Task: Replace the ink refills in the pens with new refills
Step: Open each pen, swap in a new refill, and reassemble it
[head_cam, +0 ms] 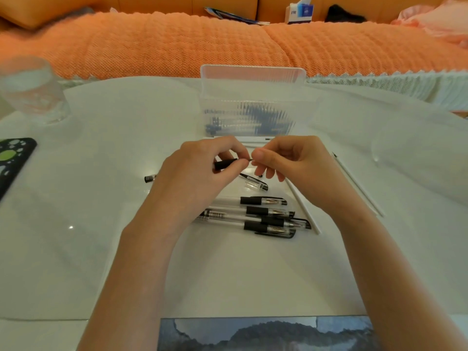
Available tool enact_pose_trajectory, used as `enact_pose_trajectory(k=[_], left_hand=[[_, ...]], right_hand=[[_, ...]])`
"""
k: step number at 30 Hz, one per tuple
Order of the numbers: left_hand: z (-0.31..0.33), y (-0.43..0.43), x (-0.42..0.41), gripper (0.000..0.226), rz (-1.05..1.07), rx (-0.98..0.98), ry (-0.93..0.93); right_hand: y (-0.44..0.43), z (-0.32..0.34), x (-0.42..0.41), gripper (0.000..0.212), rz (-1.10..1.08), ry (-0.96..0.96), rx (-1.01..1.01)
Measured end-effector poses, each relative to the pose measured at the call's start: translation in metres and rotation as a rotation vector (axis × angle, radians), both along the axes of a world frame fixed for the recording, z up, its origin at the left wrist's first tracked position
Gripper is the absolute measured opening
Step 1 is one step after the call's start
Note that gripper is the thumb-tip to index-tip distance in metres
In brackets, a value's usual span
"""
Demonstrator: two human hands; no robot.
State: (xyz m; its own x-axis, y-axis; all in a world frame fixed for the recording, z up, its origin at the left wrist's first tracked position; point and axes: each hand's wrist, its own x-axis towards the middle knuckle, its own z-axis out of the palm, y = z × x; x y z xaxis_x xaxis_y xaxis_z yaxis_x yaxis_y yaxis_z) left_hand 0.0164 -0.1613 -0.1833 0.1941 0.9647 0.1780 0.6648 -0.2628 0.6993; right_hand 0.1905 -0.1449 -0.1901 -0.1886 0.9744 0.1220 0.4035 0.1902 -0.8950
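**Hands joined over a pen above the table**

Forearms in from the near edge, bare, converging over the middle of the white table (101, 178). Left hand (200, 171): palm down, wrist bent inward, fingers (228, 148) curled round a pen (225, 163) and clamped on its black rubber grip. Holds it roughly level, front end toward the right; back end of the barrel pokes out past the heel of the hand on the left. Right hand (291, 158): knuckles up, thumb and forefinger pinched together on the thin dark tip (250, 160) at the pen's front end, other fingers loosely curled below. Fingertips of both hands almost touching there.

Directly under the hands, a clear cap (255, 183) with a black clip, flat on the table. Just nearer, a small heap of pens (266, 216), clear barrels, black grips, caps on, lying mostly left to right. Black print on one barrel of the heap, too small to read. Beside the heap on the right, white refills (304, 209), one more well apart further right.

Beyond the hands, a ribbed clear case (250, 105), lid standing open, dark pen parts blurred through its wall. Far left, a glass (33, 92) and a black phone (12, 160) with green and white spots. On the orange sofa (177, 44) behind, a blue and white tissue box (300, 12), its lettering unreadable.
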Motion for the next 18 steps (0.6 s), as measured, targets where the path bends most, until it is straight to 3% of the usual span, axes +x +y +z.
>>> enact_pose_trajectory(k=[9,12,18], left_hand=[[-0.001,0.001,0.001,0.009,0.036,-0.002,0.062],[-0.001,0.002,-0.002,0.009,0.052,-0.001,0.008],[-0.002,0.002,-0.007,0.007,0.081,-0.006,-0.055]], right_hand=[[-0.001,0.002,0.000,0.007,0.035,-0.031,0.009],[0.000,0.002,0.007,0.006,-0.012,-0.045,0.032],[0.004,-0.002,0.037,0.005,-0.192,-0.326,0.068]])
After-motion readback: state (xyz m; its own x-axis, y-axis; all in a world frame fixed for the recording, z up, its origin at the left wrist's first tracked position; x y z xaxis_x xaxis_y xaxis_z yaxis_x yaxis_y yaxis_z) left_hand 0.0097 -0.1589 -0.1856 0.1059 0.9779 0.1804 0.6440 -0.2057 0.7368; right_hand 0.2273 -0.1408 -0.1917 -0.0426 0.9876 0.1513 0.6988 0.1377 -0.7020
